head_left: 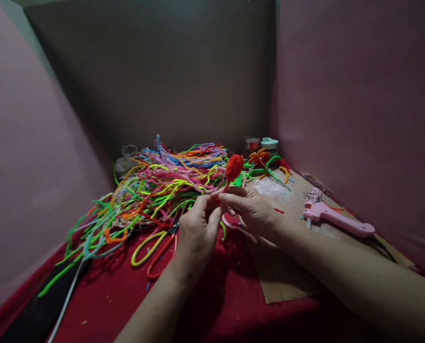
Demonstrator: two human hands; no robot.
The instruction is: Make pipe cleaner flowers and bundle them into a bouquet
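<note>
My left hand and my right hand meet over the red table cover, fingers pinched together. Between them they hold the stem of a red fuzzy pipe-cleaner bud, which stands upright above the fingertips. A red and white piece lies just under my right hand. Directly behind and left of the hands spreads a big heap of pipe cleaners in many colours.
A pink glue gun lies on a brown cardboard sheet at the right. Small jars and finished pipe-cleaner flowers stand at the back. Yellow and red loops lie near my left wrist. Pink and dark walls enclose the table.
</note>
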